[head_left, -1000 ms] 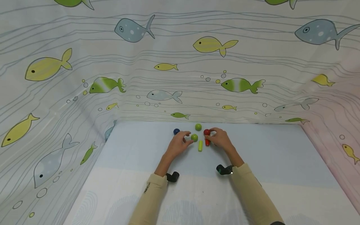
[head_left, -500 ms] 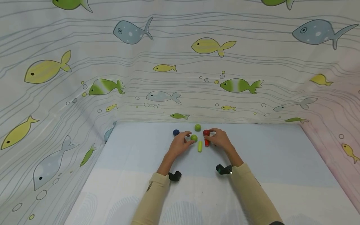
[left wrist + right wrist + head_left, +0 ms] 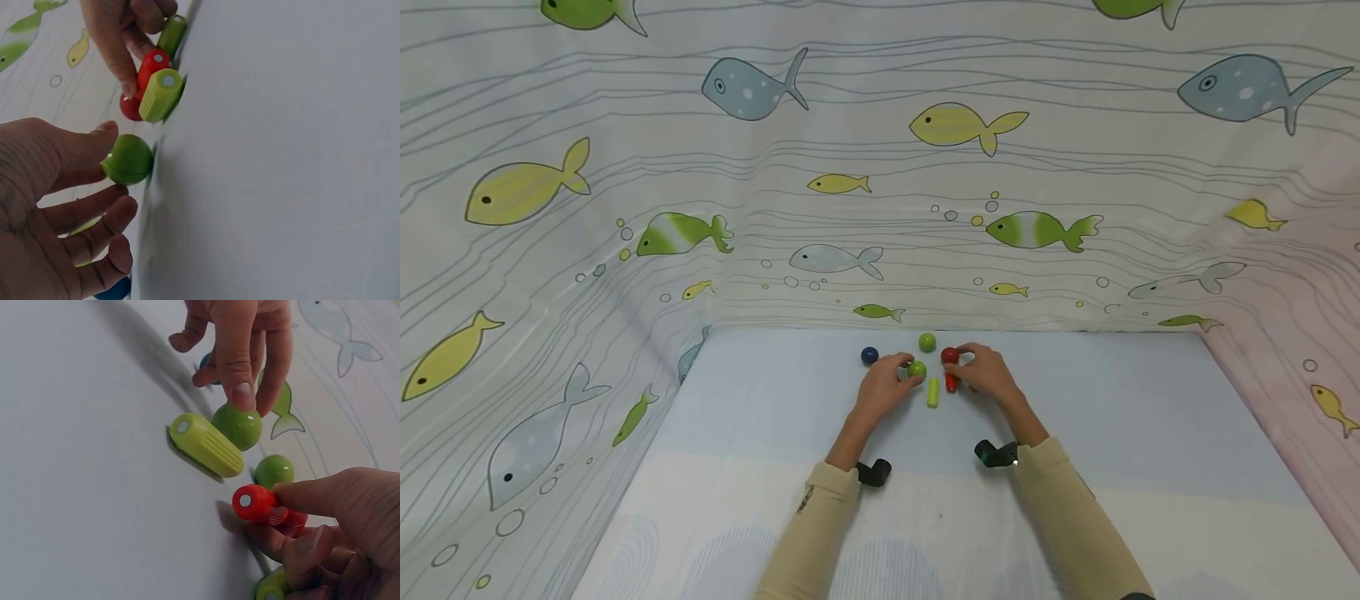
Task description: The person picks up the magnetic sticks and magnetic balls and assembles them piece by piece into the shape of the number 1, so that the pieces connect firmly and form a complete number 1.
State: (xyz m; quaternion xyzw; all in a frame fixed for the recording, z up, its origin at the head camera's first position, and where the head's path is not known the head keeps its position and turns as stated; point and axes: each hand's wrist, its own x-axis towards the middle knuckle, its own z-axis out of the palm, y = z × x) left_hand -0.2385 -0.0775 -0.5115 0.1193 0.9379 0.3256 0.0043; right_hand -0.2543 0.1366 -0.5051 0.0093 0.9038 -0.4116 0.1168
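Observation:
My left hand (image 3: 883,388) has its thumb and index finger on either side of a glossy green ball (image 3: 128,160), tips against it. My right hand (image 3: 988,372) pinches a red toy rod (image 3: 256,503) with a round grey end face, close to the red ball (image 3: 950,356) at the rod's other end. Between the hands lies a ribbed lime-green rod (image 3: 206,445), unheld. A second green ball (image 3: 927,342) sits farther back. A darker green rod (image 3: 172,34) lies beside my right fingers, hidden in the head view.
A dark blue ball (image 3: 869,356) stands left of my left hand. Behind the pieces rises a fish-printed cloth wall (image 3: 940,258), meeting the pale table (image 3: 760,400) along its back edge. Black camera mounts (image 3: 997,453) sit at both wrists.
My left hand has moved slightly right, its thumb and index finger coming in around the near green ball. The right hand stays on the red pieces. The view has tilted up a little.

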